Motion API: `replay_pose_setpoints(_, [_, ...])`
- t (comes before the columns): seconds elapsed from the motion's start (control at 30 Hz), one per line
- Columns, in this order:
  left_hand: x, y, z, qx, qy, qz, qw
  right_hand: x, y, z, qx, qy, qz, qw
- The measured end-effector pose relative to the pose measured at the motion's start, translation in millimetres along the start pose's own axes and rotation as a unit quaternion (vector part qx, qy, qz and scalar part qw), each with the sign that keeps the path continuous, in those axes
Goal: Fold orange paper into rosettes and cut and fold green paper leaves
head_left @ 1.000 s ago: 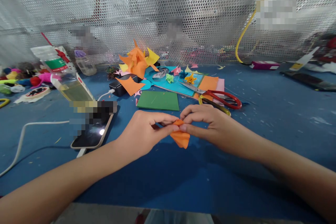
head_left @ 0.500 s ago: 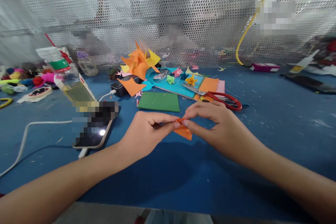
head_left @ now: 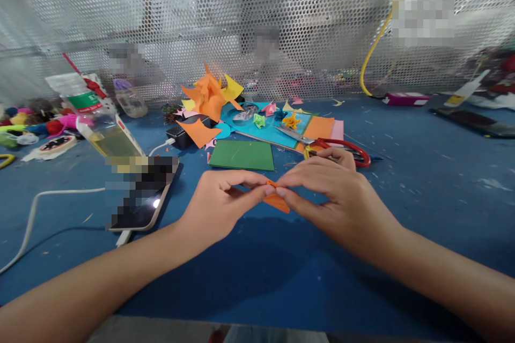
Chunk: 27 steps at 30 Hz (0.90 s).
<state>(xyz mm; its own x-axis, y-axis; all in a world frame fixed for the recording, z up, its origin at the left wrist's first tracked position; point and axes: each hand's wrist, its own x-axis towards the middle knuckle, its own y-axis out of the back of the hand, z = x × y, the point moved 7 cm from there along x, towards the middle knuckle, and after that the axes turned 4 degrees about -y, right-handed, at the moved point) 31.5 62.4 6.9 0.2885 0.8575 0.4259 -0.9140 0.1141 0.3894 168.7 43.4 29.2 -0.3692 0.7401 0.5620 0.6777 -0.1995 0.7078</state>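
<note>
Between my two hands is a small folded piece of orange paper (head_left: 277, 202), held above the blue table. My left hand (head_left: 219, 209) pinches its upper left edge between thumb and forefinger. From the other side, my right hand (head_left: 333, 198) grips the same upper edge with thumb and fingertips, which hide part of the fold. A folded green paper (head_left: 242, 156) lies just beyond my fingers. Red-handled scissors (head_left: 354, 146) rest behind my right hand, blades pointing left across coloured sheets. Small folded paper stars, one yellow (head_left: 292, 120) and one green (head_left: 259, 120), lie near the blades.
To the left, a phone (head_left: 161, 201) with a white cable (head_left: 38, 203) lies by a tilted plastic bottle (head_left: 115, 131). Orange paper scraps (head_left: 207, 94) are heaped at the back before the perforated metal screen (head_left: 225, 5). A dark phone (head_left: 475, 120) lies far right.
My right-hand fingers have shifted slightly along the orange paper's upper edge, and the other fingers have lifted a little. The paper stays pinched in both hands. The view has moved slightly.
</note>
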Motion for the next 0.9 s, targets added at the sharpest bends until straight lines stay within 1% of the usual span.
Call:
replay_pose_setpoints(0.17, [0.3, 3.7, 8.6, 0.015, -0.034, 0.021, 0.999, 1.0, 1.3, 2.4, -0.021, -0.012, 0.013, 1.000])
replay_pose_setpoints(0.3, [0.7, 5.0, 7.0, 0.003, -0.011, 0.030, 1.000, 1.8, 0.1, 1.1, -0.021, 0.004, -0.002, 1.000])
replay_pose_setpoints(0.37, [0.8, 4.1, 5.5, -0.004, -0.001, 0.022, 1.000, 1.0, -1.0, -1.2, -0.016, 0.022, -0.013, 1.000])
replay_pose_setpoints(0.47, [1.0, 0.3, 7.0, -0.014, -0.015, -0.008, 1.000, -1.1, -3.3, -4.9, -0.011, 0.047, -0.025, 0.999])
replay_pose_setpoints(0.53, [1.1, -1.6, 9.2, -0.008, -0.029, -0.025, 0.999, -1.7, -1.9, -5.4, -0.019, 0.048, -0.007, 0.999])
replay_pose_setpoints(0.6, [1.0, -1.9, 10.8, 0.003, -0.037, -0.031, 0.999, -1.6, 0.8, -4.2, -0.034, 0.035, 0.020, 0.999])
replay_pose_setpoints(0.67, [0.6, -1.6, 11.5, 0.018, -0.037, -0.030, 0.999, -1.5, 1.8, -4.5, -0.045, 0.034, 0.032, 0.998])
replay_pose_setpoints(0.8, [-0.7, -2.3, 9.6, 0.054, -0.018, -0.039, 0.998, -3.3, 0.0, -12.7, -0.046, 0.085, 0.020, 0.995])
replay_pose_setpoints(0.9, [-0.6, -1.6, 9.4, 0.068, -0.020, -0.038, 0.997, -4.5, -1.5, -15.6, -0.034, 0.097, 0.002, 0.995])
